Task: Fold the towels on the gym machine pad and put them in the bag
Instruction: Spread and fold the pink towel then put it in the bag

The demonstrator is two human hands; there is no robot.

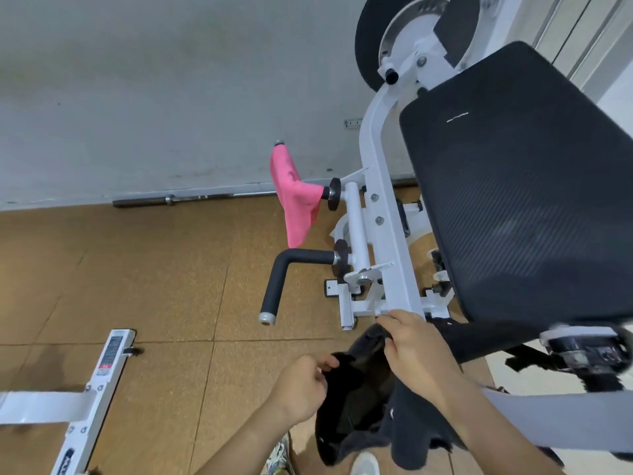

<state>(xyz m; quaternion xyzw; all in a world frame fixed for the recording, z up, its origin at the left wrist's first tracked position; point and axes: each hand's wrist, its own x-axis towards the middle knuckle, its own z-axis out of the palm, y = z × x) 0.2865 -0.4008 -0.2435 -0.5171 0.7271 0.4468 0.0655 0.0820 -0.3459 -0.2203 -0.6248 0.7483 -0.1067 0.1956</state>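
A black bag (352, 399) hangs open low in the middle. My left hand (301, 389) grips its near rim. My right hand (414, 354) pinches its far rim, close to the white machine frame (383, 207). A dark grey towel (411, 437) hangs down beside the bag, under my right forearm. A pink towel (296, 197) is draped over the upper machine handle, to the left of the frame. The large black machine pad (527, 186) fills the right side and carries nothing.
A black foam handle (284, 275) sticks out left below the pink towel. A barbell (191, 198) lies along the wall on the cork-tile floor. Another white machine frame (92, 399) crosses the lower left. A weight plate (373, 39) sits at the top.
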